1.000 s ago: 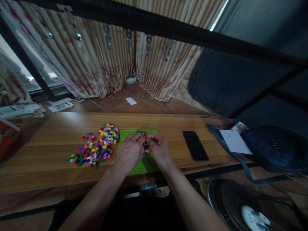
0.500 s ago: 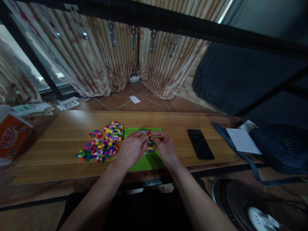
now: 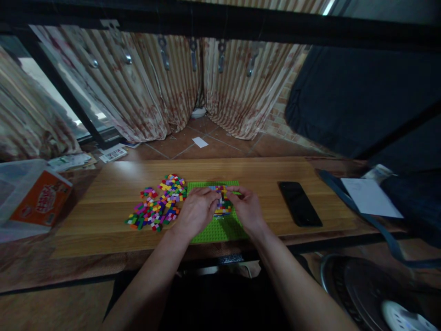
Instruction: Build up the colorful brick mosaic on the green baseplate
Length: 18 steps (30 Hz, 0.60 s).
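Observation:
A green studded baseplate (image 3: 220, 231) lies on the wooden table, with a block of multicoloured toy bricks (image 3: 225, 207) built up on its far half. My left hand (image 3: 199, 209) rests over the left side of this build, its thumb and fingers pinched together; whatever is between them is too small to name. From the right, my right hand (image 3: 250, 209) reaches to the build's far right edge. Its thumb and index finger are closed together, and their tips hide anything they hold. Left of the baseplate lies a loose pile of small coloured bricks (image 3: 156, 209).
A black phone (image 3: 299, 203) lies on the table (image 3: 103, 230) to the right. Beyond the right end are a white paper (image 3: 371, 196) and a blue strap (image 3: 382, 232). A clear plastic box with an orange label (image 3: 43, 198) stands at the left.
My head view has turned slightly left, so the scene sits further right. Both hands stay at the brick build, their fingers still pinched, with slightly more of the build showing between them.

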Each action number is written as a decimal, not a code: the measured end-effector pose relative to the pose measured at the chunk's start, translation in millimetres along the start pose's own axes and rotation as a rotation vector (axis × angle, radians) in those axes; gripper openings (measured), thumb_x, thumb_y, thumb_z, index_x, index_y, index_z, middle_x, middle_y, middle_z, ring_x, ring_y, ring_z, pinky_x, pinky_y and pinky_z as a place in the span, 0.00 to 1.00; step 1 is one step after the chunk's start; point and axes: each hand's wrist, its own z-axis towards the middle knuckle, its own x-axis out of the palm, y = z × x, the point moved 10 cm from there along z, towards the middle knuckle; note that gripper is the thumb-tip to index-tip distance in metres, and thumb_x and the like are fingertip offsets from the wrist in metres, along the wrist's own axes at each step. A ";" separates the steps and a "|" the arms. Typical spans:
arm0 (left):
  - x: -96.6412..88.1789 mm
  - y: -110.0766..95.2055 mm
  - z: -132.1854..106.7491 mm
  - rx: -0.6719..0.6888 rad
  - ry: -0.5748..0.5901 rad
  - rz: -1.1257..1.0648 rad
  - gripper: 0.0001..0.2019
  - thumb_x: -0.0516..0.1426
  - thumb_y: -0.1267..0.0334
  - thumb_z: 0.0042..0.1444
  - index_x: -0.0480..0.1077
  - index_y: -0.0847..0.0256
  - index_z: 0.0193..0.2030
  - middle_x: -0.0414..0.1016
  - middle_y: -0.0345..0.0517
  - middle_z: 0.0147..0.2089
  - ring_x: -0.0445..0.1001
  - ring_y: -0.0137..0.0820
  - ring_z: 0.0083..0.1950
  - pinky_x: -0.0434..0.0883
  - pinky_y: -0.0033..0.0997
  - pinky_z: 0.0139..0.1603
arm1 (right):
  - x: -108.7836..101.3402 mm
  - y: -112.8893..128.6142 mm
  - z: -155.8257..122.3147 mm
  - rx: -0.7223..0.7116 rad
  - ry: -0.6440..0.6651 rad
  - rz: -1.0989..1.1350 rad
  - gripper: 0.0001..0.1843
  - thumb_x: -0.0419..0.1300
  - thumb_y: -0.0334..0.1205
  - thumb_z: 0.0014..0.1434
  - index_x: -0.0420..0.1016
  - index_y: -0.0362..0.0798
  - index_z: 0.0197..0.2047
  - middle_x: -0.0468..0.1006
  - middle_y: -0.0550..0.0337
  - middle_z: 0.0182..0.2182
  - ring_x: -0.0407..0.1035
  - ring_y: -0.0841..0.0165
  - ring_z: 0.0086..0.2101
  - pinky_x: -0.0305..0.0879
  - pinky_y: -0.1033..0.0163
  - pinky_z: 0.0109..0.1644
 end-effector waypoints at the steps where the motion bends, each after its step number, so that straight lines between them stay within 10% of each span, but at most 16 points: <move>1: 0.0 -0.4 -0.1 0.000 -0.007 0.007 0.09 0.52 0.68 0.62 0.74 0.59 0.41 0.77 0.45 0.39 0.74 0.35 0.42 0.68 0.39 0.49 | 0.0 0.5 0.2 0.000 0.002 -0.016 0.12 0.66 0.44 0.44 0.81 0.47 0.31 0.79 0.61 0.26 0.69 0.69 0.25 0.64 0.63 0.33; 18: 1.1 -0.2 1.1 -0.061 -0.008 0.053 0.10 0.56 0.71 0.57 0.67 0.59 0.46 0.79 0.42 0.37 0.76 0.36 0.42 0.60 0.47 0.61 | -1.3 4.3 1.9 -0.019 0.021 -0.148 0.14 0.63 0.47 0.47 0.80 0.47 0.34 0.81 0.58 0.30 0.70 0.68 0.28 0.64 0.63 0.34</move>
